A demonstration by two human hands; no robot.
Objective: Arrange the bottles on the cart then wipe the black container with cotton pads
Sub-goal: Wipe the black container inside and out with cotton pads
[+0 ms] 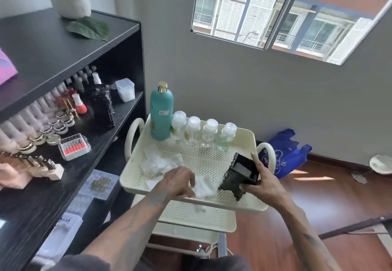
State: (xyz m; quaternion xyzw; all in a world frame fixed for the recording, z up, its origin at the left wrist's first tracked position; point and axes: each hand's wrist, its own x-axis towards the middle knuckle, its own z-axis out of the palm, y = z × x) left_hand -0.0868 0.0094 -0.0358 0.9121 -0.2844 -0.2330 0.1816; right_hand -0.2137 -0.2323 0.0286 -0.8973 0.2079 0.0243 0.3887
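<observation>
Right hand (262, 182) curled round black container (239, 176), tilted above cart tray (244, 204). Left hand (180, 180) just beside, fingers bent down on cotton pads (203, 184). Beyond both hands, teal bottle (161, 111) and four clear bottles (203, 132) lined along far rim.

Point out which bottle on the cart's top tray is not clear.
The tall teal bottle with the gold cap, leftmost in the back row; the four small bottles beside it are clear with white caps.

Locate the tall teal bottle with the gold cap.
The tall teal bottle with the gold cap stands upright in the cream cart tray's far-left corner, beside four small clear bottles.
</observation>
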